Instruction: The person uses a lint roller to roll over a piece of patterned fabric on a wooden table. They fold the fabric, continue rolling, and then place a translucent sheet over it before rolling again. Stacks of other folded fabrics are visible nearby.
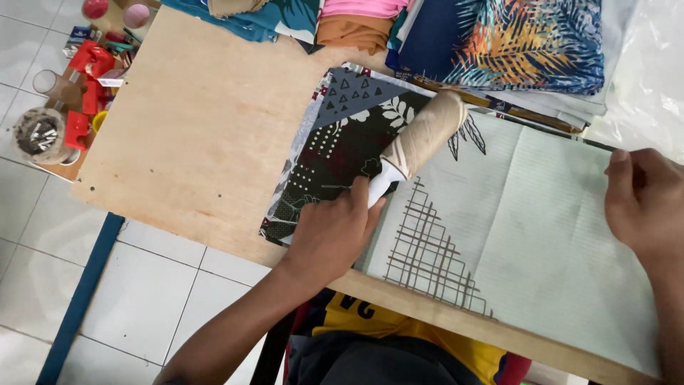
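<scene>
Plywood forms the top of the table (192, 128), with white floor tiles showing below its near edge. On it lies a pale green cloth (541, 235), printed with a brown grid triangle, spread flat over a darker patterned fabric (335, 150). A beige thread cone (422, 135) rests on its side across the cloth's upper left part. The left hand (331, 232) lies flat just below the cone, fingers pressed together against the cone's white tip, holding the cloth down. The right hand (641, 203) is at the cloth's far right edge, fingers curled, seemingly pinching the edge, though that grip is partly hidden. The cloth looks thin, soft and light, likely to slide and wrinkle; edges and corners are the best hold. Folded fabrics (513, 43) are stacked beyond the cloth.
</scene>
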